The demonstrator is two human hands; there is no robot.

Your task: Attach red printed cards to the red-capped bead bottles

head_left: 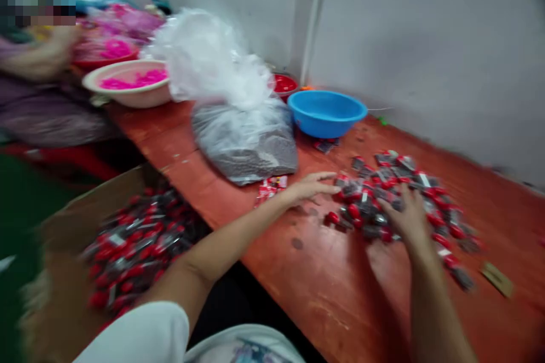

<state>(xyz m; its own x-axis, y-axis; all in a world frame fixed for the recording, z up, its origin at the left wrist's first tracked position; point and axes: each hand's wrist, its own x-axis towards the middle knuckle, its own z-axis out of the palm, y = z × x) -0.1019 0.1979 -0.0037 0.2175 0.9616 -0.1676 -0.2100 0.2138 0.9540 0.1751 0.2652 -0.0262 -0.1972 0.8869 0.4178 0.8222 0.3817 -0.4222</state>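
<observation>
A loose pile of small clear packets with red caps and dark contents [361, 195] lies spread over the red-brown table [293, 278]. At the pile's left edge is my left hand [313, 187], its fingers stretched out towards the nearest packets. My right hand [409, 212] reaches over the middle of the pile with fingers apart, and whether it touches the packets is blurred. Neither hand shows anything held. Several red and white printed sachets [271, 188] lie just behind my left wrist.
A knotted clear bag of dark grains [251, 142] and a blue basin [327, 113] stand behind the pile. A cardboard box [63, 261] of similar packets sits lower left. A pale basin [128, 93] with pink pieces is near another person's arm [42, 57]. A small tan block [497, 279] lies right.
</observation>
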